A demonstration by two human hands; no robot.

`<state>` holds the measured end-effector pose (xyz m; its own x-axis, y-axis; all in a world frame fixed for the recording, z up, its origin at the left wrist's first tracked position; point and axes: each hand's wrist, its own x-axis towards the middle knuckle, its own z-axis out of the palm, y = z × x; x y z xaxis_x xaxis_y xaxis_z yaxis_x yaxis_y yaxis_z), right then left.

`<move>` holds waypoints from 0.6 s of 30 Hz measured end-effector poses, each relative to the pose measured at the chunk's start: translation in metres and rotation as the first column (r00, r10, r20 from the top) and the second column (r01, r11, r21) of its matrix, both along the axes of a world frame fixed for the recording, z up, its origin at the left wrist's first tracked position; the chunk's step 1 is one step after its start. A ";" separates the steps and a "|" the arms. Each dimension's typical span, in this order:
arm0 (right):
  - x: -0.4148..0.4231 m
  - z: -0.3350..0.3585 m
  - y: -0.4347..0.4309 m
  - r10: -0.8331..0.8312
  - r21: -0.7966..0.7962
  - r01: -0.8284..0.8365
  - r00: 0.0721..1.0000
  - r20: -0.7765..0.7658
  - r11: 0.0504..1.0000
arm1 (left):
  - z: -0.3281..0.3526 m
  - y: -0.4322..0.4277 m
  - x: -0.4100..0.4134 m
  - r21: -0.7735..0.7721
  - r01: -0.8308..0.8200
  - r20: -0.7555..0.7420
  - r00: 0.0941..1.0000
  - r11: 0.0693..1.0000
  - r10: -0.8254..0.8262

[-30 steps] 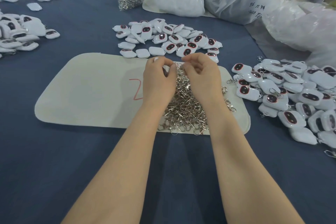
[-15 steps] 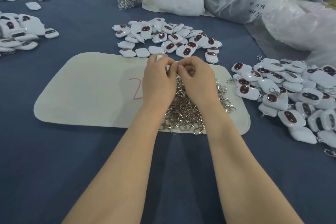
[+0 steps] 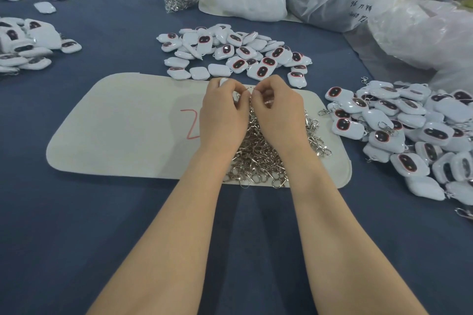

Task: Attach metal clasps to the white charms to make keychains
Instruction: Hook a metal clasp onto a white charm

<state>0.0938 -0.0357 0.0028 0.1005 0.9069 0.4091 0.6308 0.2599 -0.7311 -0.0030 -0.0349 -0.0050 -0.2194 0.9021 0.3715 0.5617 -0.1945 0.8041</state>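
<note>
Well, charm [image 3: 223, 81] is gripped in left hand [image 3: 221, 115], over far edge of mat [image 3: 128, 123]; right hand [image 3: 277, 115] pinches a clasp [image 3: 250, 89] against it. Risk: join's hidden by fingers, so clasp could slip, drop into pile [image 3: 256, 158] below, tangle w/ others.

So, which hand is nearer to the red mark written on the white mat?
Left. The left hand sits just right of the red mark, almost covering its edge. The right hand is farther right, beyond the left hand, above the clasp pile.
</note>
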 end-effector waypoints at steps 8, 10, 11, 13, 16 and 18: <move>-0.002 0.000 0.003 0.017 -0.009 -0.019 0.980 -0.200 1.000 | 0.000 0.002 0.001 -0.050 0.026 0.056 0.998 0.998 -0.023; -0.002 0.000 0.003 0.028 -0.026 -0.035 0.975 -0.222 0.999 | 0.000 0.002 0.000 -0.053 0.030 0.078 0.997 0.998 -0.026; -0.003 0.000 0.003 0.036 -0.032 -0.044 0.974 -0.225 0.999 | 0.000 0.003 -0.001 -0.054 0.028 0.081 0.996 0.998 -0.023; -0.004 0.000 0.003 0.045 -0.035 -0.055 0.974 -0.222 0.998 | 0.000 0.003 -0.001 -0.056 0.021 0.078 0.997 0.998 -0.017; -0.005 0.000 0.003 0.035 -0.022 -0.041 0.975 -0.221 0.999 | 0.000 0.003 -0.002 -0.045 0.014 0.076 0.997 0.999 -0.010; -0.005 0.000 0.003 0.023 -0.025 -0.029 0.975 -0.221 0.999 | 0.000 0.002 -0.002 -0.041 0.008 0.077 0.997 0.999 -0.004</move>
